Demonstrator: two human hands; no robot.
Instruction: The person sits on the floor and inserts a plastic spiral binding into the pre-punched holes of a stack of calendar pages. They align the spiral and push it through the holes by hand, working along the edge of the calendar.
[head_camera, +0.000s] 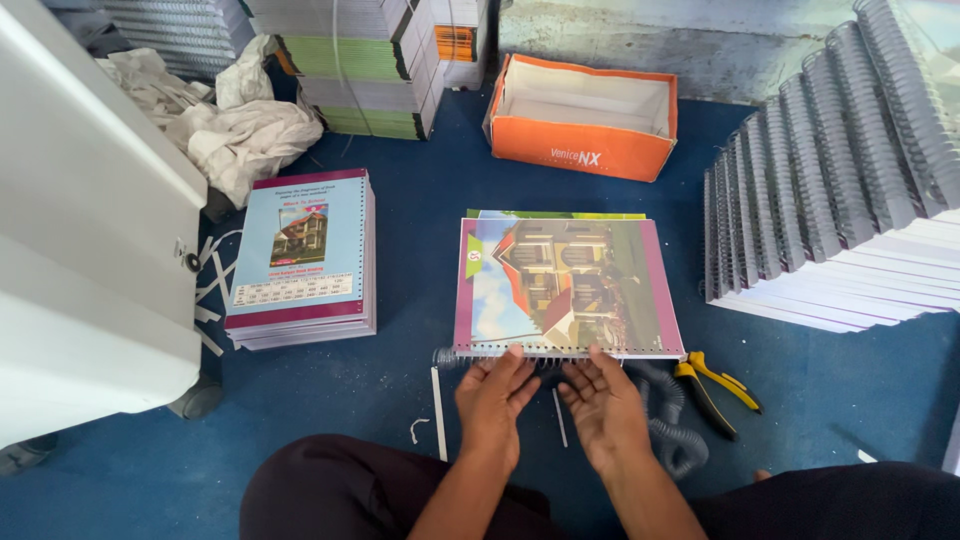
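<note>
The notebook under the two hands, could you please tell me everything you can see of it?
The notebook lies flat on the blue floor, its glossy cover showing a house picture with a magenta border. Its punched near edge carries a coil binding that juts out to the left. The left hand and right hand touch that edge with their fingertips. A green sheet peeks out beneath its far side.

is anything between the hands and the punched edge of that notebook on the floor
Nothing visible. The left hand and right hand have fingertips right at the near edge of the notebook, by the spiral coil.
</note>
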